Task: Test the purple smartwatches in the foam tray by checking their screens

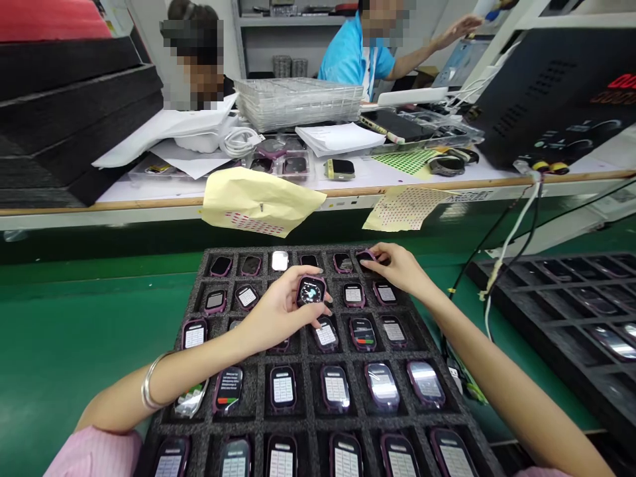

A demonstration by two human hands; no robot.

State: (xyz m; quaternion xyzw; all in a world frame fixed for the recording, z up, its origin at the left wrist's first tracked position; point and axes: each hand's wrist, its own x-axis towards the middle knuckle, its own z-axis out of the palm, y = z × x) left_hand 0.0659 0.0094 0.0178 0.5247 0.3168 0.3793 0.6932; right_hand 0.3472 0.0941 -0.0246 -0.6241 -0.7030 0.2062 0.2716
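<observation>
A black foam tray (311,424) divided into compartments lies in front of me, with a purple-rimmed smartwatch in most of its slots. My left hand (288,308) is closed around a smartwatch (312,291) whose lit screen shows a dial; it is held above the tray's second and third rows. At the far right corner, my right hand (392,265) pinches another smartwatch (366,258) with a dark screen, at its compartment. Several watches in the tray, such as this smartwatch (283,389), show a white grid on screen; others are dark or show red and green bars.
A second foam tray (546,331) of watches lies to the right, with cables (497,265) hanging between. Beyond is a shelf edge (348,199) bearing clear plastic trays (298,103), papers and a black device (556,99). Black foam blocks (74,112) are stacked left. Two people sit opposite.
</observation>
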